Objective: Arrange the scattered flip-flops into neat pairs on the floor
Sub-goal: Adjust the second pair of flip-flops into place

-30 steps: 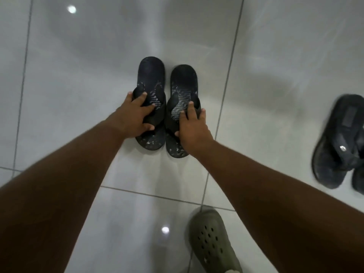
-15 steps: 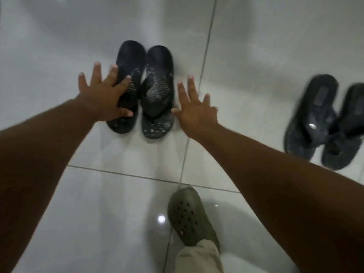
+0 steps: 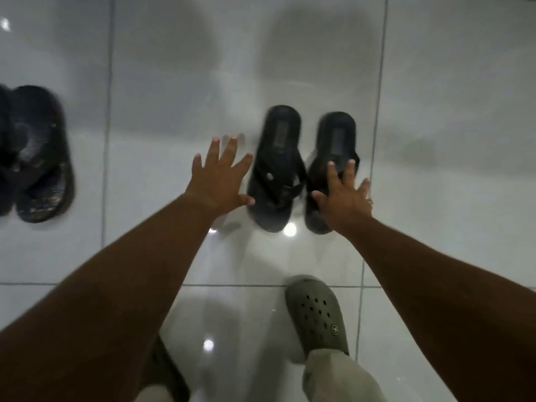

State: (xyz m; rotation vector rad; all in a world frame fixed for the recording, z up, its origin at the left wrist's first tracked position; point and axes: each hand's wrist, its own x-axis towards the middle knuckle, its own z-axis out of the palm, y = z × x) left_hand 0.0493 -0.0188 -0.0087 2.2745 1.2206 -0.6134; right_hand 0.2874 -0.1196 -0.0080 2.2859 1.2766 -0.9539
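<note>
hands spread and empty: left hand [image 3: 222,181] beside the left flip-flop [image 3: 275,172], right hand [image 3: 345,198] over the right flip-flop [image 3: 330,169], mid-frame on the floor [image 3: 449,140]. best to pinch each strap, slide soles parallel, heels level.

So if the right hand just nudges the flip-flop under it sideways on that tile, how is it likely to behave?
The right-hand flip-flop lies flat on its sole, so it should slide rather than tip or roll. The tiled floor is glossy enough to mirror lights, so it probably glides easily and may overshoot. It looks thin and foam-like, so likely light; the right hand, open, might swing it crooked towards the left-hand flip-flop.
</note>
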